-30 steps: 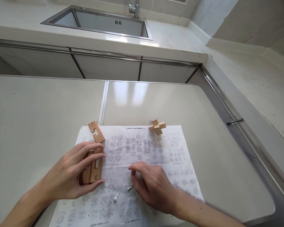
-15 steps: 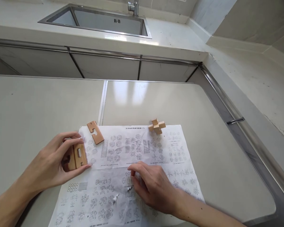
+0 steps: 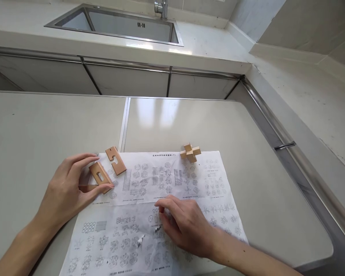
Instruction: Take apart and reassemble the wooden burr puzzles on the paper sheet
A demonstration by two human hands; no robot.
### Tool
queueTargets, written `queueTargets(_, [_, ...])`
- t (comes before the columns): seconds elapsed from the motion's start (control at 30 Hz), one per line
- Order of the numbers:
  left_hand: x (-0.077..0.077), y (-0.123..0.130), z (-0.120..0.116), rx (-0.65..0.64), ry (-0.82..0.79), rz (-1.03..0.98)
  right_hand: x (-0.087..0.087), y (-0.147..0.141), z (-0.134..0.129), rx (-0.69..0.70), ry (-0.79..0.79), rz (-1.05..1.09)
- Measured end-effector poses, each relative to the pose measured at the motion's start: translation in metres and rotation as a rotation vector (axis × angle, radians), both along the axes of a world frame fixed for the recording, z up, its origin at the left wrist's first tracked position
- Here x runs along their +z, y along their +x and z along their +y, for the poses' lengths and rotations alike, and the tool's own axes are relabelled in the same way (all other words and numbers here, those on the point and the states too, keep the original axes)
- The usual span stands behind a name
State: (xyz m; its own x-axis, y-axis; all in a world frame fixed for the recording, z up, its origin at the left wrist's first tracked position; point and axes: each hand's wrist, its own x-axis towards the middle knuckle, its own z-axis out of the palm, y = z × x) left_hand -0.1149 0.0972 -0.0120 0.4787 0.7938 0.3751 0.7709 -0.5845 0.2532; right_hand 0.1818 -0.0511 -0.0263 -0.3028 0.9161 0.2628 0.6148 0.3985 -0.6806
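My left hand [image 3: 70, 186] is at the left edge of the printed sheet [image 3: 132, 212], its thumb and fingers around a flat wooden piece with a slot [image 3: 106, 183]. Another wooden part shows partly beneath that piece, inside the hand. Just beyond lies a notched wooden piece [image 3: 120, 167] on the sheet's upper left corner. My right hand [image 3: 186, 226] rests on the middle of the sheet with its fingers curled; whether anything is between them is hidden. An assembled cross-shaped wooden block [image 3: 191, 153] sits at the sheet's top edge.
The sheet lies on a pale table [image 3: 232, 126] with a metal seam. Behind the table are a counter [image 3: 207, 38] with a sink [image 3: 117, 23] and a faucet [image 3: 163, 9]. Another counter runs along the right. Small torn spots mark the sheet.
The slotted piece in my left hand has turned to a slant and moved slightly right, apart from the part beside it. My left hand has shifted with it. My right hand has stayed put.
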Motion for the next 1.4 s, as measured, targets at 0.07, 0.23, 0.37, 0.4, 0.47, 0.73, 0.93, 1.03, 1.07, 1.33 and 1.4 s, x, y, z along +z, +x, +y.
queueTargets(0.07, [-0.003, 0.006, 0.0, 0.033, 0.035, 0.005, 0.0, 0.0, 0.0, 0.001, 0.0, 0.003])
queueTargets(0.23, [-0.005, 0.013, -0.004, 0.06, -0.058, -0.025, 0.001, 0.0, 0.001, 0.014, -0.008, 0.007])
queueTargets(0.37, [0.0, 0.011, -0.006, 0.008, -0.187, -0.07, 0.003, 0.001, 0.003, 0.029, -0.001, 0.012])
queueTargets(0.4, [0.001, 0.01, -0.006, -0.026, -0.199, -0.075, 0.003, 0.001, 0.003, 0.043, 0.01, 0.014])
queueTargets(0.47, [0.003, 0.01, -0.006, -0.111, -0.206, -0.074, 0.005, 0.002, 0.004, 0.101, 0.04, 0.02])
queueTargets(0.73, [0.002, 0.01, -0.004, -0.238, -0.149, -0.023, 0.008, 0.002, 0.002, 0.254, -0.09, 0.233])
queueTargets(0.93, [0.002, 0.006, 0.003, 0.01, 0.015, 0.017, 0.012, 0.034, 0.021, 0.147, -0.79, 0.793])
queueTargets(1.03, [0.001, 0.002, 0.006, 0.171, 0.017, 0.0, 0.012, 0.056, 0.031, 0.075, -0.859, 0.926])
queueTargets(1.07, [0.001, 0.001, 0.007, 0.218, -0.003, -0.002, 0.012, 0.061, 0.033, 0.046, -0.853, 0.962])
queueTargets(1.33, [-0.003, 0.001, 0.011, 0.292, -0.174, -0.056, 0.008, 0.07, 0.04, -0.038, -0.813, 1.017])
queueTargets(1.4, [-0.002, 0.005, 0.014, 0.288, -0.206, -0.085, 0.008, 0.068, 0.041, -0.029, -0.81, 0.996])
